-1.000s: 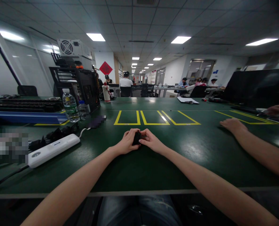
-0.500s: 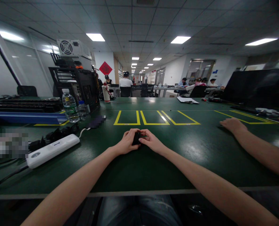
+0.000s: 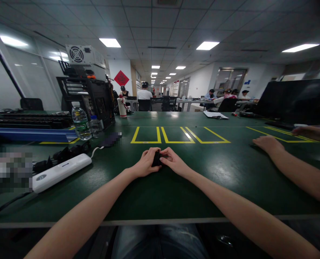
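Both my hands meet at the middle of the green table point(image 3: 160, 194), just in front of the yellow marked boxes point(image 3: 176, 135). My left hand point(image 3: 145, 162) is curled around a small black object point(image 3: 156, 158). My right hand point(image 3: 173, 161) pinches the same object from the other side with its fingertips. The object is mostly hidden between the fingers, so I cannot make out what it is.
A white power strip point(image 3: 60, 172) with black cables lies at the left, behind it two water bottles point(image 3: 81, 123) and an open computer case point(image 3: 91, 99). A co-worker's forearm and hand point(image 3: 269, 144) rest on the table at the right, beside a dark monitor point(image 3: 295, 100).
My hands have stayed together on the small black object with only slight finger shifts. At the far right, a second hand of the co-worker left the view and has come back.
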Action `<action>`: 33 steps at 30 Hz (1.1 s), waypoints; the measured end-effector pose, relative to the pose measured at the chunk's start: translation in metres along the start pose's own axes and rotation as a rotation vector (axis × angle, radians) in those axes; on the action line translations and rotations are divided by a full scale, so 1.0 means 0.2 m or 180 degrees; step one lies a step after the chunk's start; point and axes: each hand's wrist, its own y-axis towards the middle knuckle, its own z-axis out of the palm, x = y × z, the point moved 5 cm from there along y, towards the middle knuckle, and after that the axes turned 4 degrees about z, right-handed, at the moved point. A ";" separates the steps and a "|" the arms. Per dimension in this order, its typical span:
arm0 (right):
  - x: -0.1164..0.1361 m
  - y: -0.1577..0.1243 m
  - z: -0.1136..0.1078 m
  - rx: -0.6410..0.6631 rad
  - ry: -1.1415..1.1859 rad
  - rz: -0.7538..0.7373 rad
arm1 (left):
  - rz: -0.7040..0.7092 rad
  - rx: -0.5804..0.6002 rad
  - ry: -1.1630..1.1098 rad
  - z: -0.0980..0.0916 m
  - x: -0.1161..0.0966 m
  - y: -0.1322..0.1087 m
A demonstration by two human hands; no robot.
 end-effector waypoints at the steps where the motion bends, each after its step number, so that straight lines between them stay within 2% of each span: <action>1: 0.00 0.00 0.00 -0.0004 0.0008 0.0026 | -0.0003 -0.0005 0.0004 0.00 0.00 0.00; 5: -0.03 0.01 -0.01 0.0045 0.0030 0.0105 | -0.0009 0.0011 0.0009 0.00 0.00 0.00; 10: -0.04 0.02 -0.01 0.0126 0.0059 -0.0037 | -0.0004 -0.0014 0.0034 0.01 0.00 0.00; 19: -0.03 0.02 0.00 0.0005 0.0049 -0.0069 | -0.0005 0.0025 0.0010 0.00 0.00 0.00; 24: -0.05 0.03 -0.01 0.0025 0.0046 0.0067 | -0.0009 0.0028 0.0021 0.00 0.00 0.00; 33: 0.00 0.00 0.00 0.0080 -0.0005 -0.0062 | 0.0008 0.0020 0.0004 0.00 0.00 0.00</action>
